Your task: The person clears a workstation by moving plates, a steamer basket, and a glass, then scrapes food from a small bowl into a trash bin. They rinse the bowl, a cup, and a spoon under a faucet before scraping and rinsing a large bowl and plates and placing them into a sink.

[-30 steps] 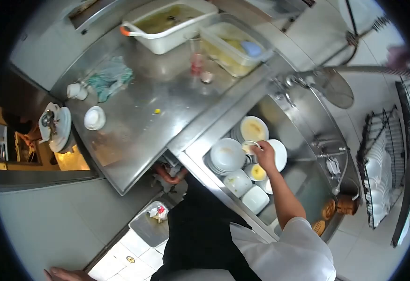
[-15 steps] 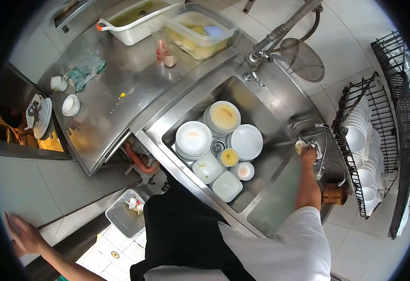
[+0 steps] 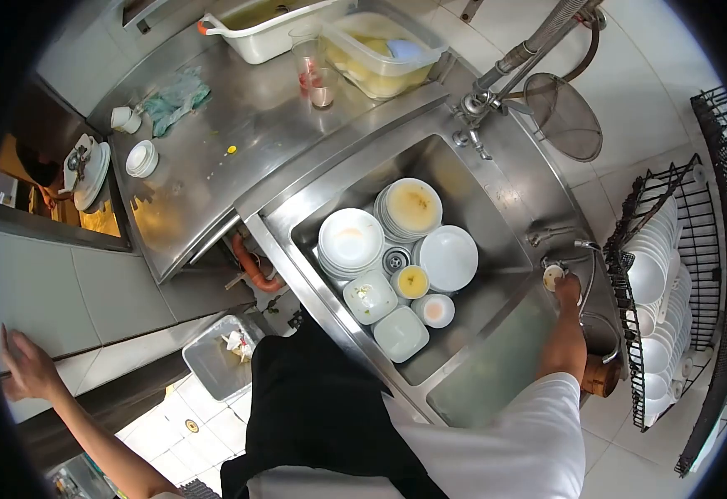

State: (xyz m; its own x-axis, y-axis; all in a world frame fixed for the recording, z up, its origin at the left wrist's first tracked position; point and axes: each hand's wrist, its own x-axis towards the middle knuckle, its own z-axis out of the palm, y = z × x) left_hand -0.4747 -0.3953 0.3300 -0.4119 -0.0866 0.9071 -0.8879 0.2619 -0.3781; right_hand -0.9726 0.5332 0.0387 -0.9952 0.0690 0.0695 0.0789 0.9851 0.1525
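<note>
My right hand (image 3: 569, 291) is closed around a small white cup (image 3: 552, 278) with dark specks inside, at the right rim of the sink by the small taps. Far to the left, my left hand (image 3: 29, 366) is stretched out with fingers spread, close to the tiled wall (image 3: 35, 291), and holds nothing. In the left basin stand stacked white bowls (image 3: 352, 237), a stack topped by a yellow-stained dish (image 3: 414, 205), a round white plate (image 3: 448, 259), two square dishes (image 3: 401, 335), and small cups, one with yellow contents (image 3: 413, 282).
The right basin (image 3: 496, 366) holds cloudy water. A wire rack (image 3: 696, 274) of white dishes hangs at right. Tubs (image 3: 288, 33), tumblers (image 3: 322, 87) and a greenish cloth (image 3: 176, 100) lie on the steel counter. A bin (image 3: 214, 366) stands below; a person is partly visible through the opening at left.
The view has shifted, so the sink and rack sit slightly differently in frame. My left arm reaches out a little farther; my right hand keeps hold of the cup.
</note>
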